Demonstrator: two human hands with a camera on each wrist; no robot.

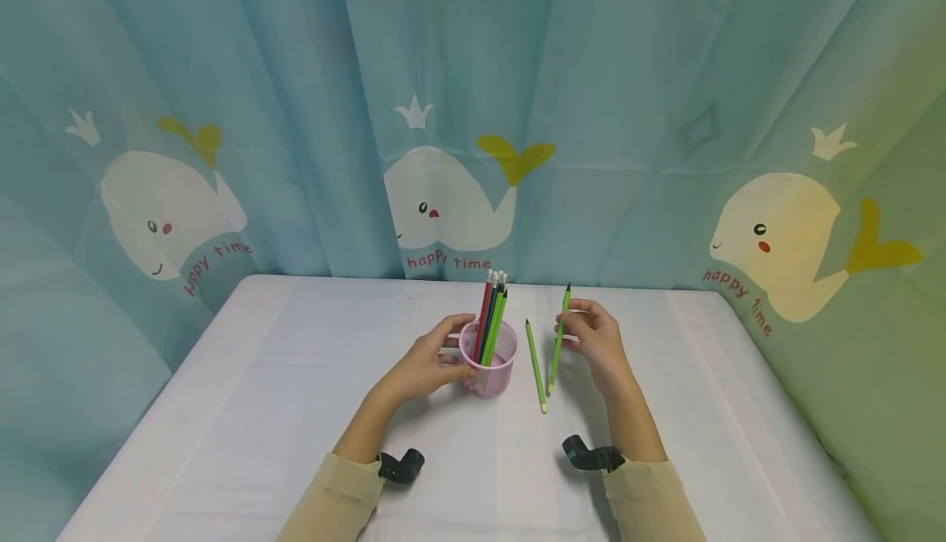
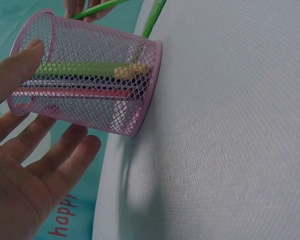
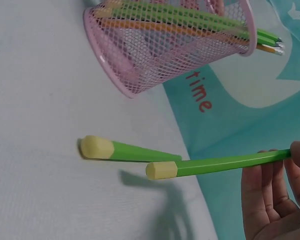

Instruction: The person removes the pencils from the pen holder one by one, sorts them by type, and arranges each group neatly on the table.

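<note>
A pink mesh pencil cup (image 1: pixel 501 379) stands upright on the table, with several red, dark and green pencils (image 1: pixel 493 330) leaning in it. My left hand (image 1: pixel 429 364) holds the cup from its left side; the left wrist view shows the thumb on the mesh near the rim and some fingers apart from it. To the right, my right hand (image 1: pixel 597 341) pinches a green pencil (image 3: pixel 225 164) between thumb and fingers, dark tip up and pale yellow end down, just above the table. Between cup and right hand, another green pencil (image 1: pixel 535 368) lies on the table.
The white-covered table (image 1: pixel 296 411) ends at a blue-green curtain (image 1: pixel 628 57) printed with whales. Black wrist straps (image 1: pixel 402 466) with small cameras sit on both forearms, by the beige sleeves.
</note>
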